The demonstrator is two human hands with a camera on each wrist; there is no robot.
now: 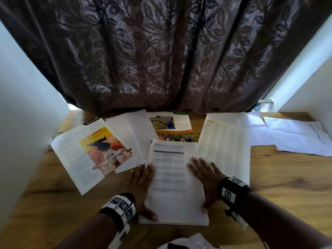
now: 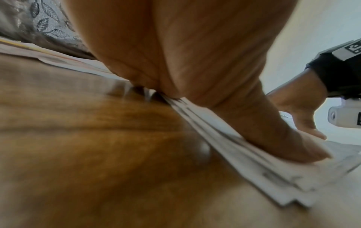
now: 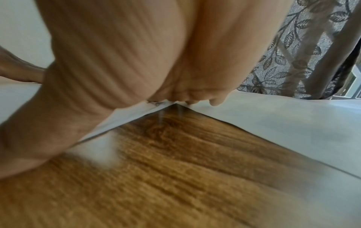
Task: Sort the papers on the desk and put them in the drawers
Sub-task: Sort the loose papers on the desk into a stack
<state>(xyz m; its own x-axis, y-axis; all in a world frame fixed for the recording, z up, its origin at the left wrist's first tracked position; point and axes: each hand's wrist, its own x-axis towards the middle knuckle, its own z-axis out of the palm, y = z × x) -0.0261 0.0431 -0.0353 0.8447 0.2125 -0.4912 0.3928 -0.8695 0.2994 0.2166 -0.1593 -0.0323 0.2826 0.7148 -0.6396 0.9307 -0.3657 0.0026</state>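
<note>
A stack of white printed sheets with blue table rows lies on the wooden desk in front of me. My left hand lies flat along the stack's left edge, fingers straight, thumb pressing on the top sheet near the stack's near corner. My right hand lies flat along the right edge, fingers spread, thumb on the paper. In the right wrist view the palm presses the stack's edge. No drawer is in view.
More papers are spread behind: a magazine page with an orange picture at left, blank sheets, a green-and-orange page, a text-filled index sheet and white sheets at far right. A dark leaf-patterned curtain hangs behind the desk.
</note>
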